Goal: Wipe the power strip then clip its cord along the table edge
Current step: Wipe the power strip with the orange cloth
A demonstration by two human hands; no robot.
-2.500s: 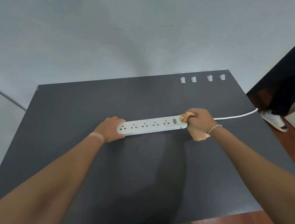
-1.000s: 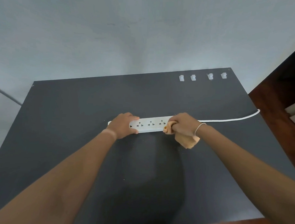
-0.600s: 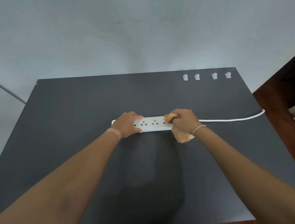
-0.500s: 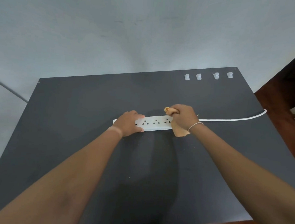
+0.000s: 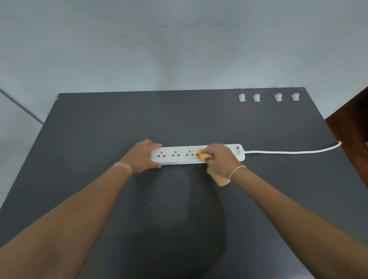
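The dark table [image 5: 94, 135] has bare surface on all sides of the hands, its far edge against a pale wall [image 5: 162, 43] and its right edge beside wooden floor [image 5: 352, 129]. Four small white clips [image 5: 268, 97] sit in a row near the far right corner, well apart from the hands. The white power strip [image 5: 178, 156] lies flat across the middle, its cord [image 5: 294, 152] running right and off the table edge. The left hand [image 5: 143, 157] is wrapped over the strip's left end, fingers curled around it. The right hand [image 5: 219, 160] is closed on an orange cloth [image 5: 203, 156] pressed onto the strip's right part, hiding the sockets there. The cord's far end is cut off from view.
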